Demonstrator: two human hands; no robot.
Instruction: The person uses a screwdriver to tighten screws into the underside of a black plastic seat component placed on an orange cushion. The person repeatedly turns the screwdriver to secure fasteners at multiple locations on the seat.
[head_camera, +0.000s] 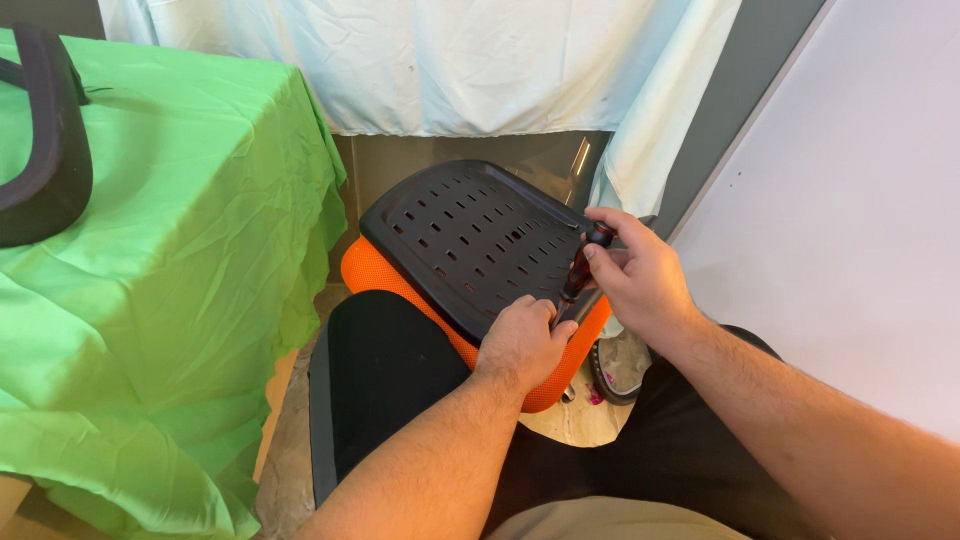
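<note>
Screwdriver (583, 266): handle black with red markings, held near upright and slightly tilted, its lower end at the near right edge of the seat pan; the shaft and tip are hidden between the two hands.

Right hand (640, 275): closed around the screwdriver handle, thumb and forefinger pinching its top.

Left hand (522, 342): fingers curled, resting knuckles-up on the near edge of the seat pan, just beside the foot of the screwdriver; whether it pinches anything cannot be told.

Seat pan (470, 240): hard black plastic, rounded rectangle, perforated with rows of short slots, tilted with its far edge raised. It lies on top of the seat cushion.

Seat cushion (372, 272): bright orange mesh fabric, showing as a band along the left and near sides beneath the pan.

Black panel (375, 385): smooth, dark, rounded top, standing just in front of the cushion, against the person's lap.

Tabletop (190, 250): left of the seat, draped in wrinkled bright green cloth that hangs down past the edge.

Black curved part (50, 140): padded, loop-shaped, lying on the green cloth at the far left, partly out of view.

White sheet (420, 60): pale, creased fabric hanging behind the seat.

White board (850, 200): flat, matt, leaning at the right.
</note>
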